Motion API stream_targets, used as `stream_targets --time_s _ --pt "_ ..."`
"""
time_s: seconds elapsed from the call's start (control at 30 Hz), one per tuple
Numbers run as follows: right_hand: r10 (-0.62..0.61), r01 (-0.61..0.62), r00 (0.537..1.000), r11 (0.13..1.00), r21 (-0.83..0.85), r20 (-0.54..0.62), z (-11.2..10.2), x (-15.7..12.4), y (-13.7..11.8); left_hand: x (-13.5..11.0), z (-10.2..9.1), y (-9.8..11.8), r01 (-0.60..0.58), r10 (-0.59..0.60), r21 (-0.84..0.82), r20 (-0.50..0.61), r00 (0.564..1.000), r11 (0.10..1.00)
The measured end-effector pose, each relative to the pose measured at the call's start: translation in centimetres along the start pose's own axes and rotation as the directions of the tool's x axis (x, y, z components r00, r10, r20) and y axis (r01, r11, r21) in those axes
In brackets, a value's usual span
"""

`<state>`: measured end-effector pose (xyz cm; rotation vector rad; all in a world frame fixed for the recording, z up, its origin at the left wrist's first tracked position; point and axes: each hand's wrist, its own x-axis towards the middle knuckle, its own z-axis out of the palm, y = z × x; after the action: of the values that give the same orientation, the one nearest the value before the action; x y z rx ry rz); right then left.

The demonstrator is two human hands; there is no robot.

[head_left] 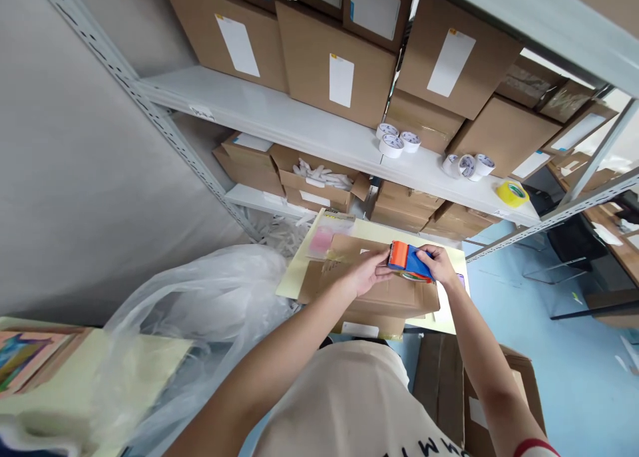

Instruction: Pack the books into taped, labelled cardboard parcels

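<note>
My right hand [437, 264] is closed around the blue handle of an orange-and-blue tape dispenser [410, 260]. The dispenser is held above a closed brown cardboard box [394, 296], and part of its tape roll shows underneath. At the dispenser's toothed front end is my left hand [368, 273], its fingers stretched out beneath and its thumb apart above; whether it touches any tape I cannot tell. The box lies on a pale yellow tabletop [291, 279]. A clear plastic bag with something pink [323, 236] lies just beyond it.
Metal shelving [279, 119] stands ahead with cardboard boxes [339, 71], white tape rolls [391, 144] and a yellow tape roll [512, 193]. A large translucent plastic bag [214, 297] bulges at left. An open carton [524, 384] stands on the floor at right, near a black chair [574, 251].
</note>
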<state>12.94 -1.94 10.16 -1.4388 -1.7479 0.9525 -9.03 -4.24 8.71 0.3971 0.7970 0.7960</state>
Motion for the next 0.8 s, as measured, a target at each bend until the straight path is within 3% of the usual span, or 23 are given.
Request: stream_targets --time_s 0.13,0.3,0.53,0.8 --pt "-0.014 0.014 1.000 1.000 -0.025 -0.004 -0.2 0.1 0.2 0.7 -0.2 -0.1 0.000 0.000 -0.008 0.016 1.000 1.000" --pt "-0.015 0.014 0.999 0.999 -0.048 -0.033 -0.4 0.1 0.4 0.2 -0.2 0.4 -0.129 0.136 0.167 -0.035 0.990 0.978" --pt "-0.034 0.032 0.999 0.993 -0.111 -0.017 -0.4 -0.1 -0.7 0.3 0.1 1.2 -0.254 0.360 0.553 -0.091 0.928 0.794" --pt "0.016 -0.010 0.999 0.987 -0.162 0.036 -1.3 -0.5 -2.5 -0.9 -2.0 1.6 -0.253 0.411 0.534 -0.199 0.890 0.807"
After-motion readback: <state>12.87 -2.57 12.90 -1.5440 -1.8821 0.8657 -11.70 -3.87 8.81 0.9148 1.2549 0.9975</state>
